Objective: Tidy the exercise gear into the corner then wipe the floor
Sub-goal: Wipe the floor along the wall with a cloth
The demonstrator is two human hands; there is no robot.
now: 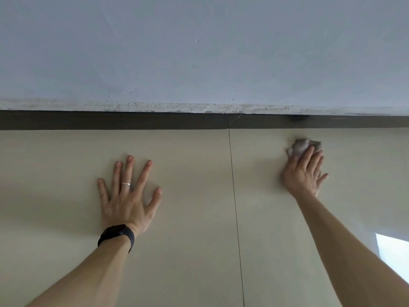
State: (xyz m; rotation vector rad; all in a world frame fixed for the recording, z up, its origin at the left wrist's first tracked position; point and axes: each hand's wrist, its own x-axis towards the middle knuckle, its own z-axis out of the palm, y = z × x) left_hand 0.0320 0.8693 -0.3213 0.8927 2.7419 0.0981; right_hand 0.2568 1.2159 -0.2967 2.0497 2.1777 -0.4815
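My right hand (304, 173) presses a crumpled grey cloth (301, 146) flat against the beige tiled floor (188, 218), close to the dark skirting. The fingers lie over the cloth, and part of it sticks out beyond the fingertips. My left hand (128, 196) rests palm down on the floor with its fingers spread, holding nothing; it wears a ring and a black wristband. No exercise gear is in view.
A dark skirting board (132, 120) runs across the view where the floor meets a pale grey wall (199, 52). A thin tile joint (235, 207) runs between my hands. A bright patch of light (394, 251) lies on the floor at the right edge.
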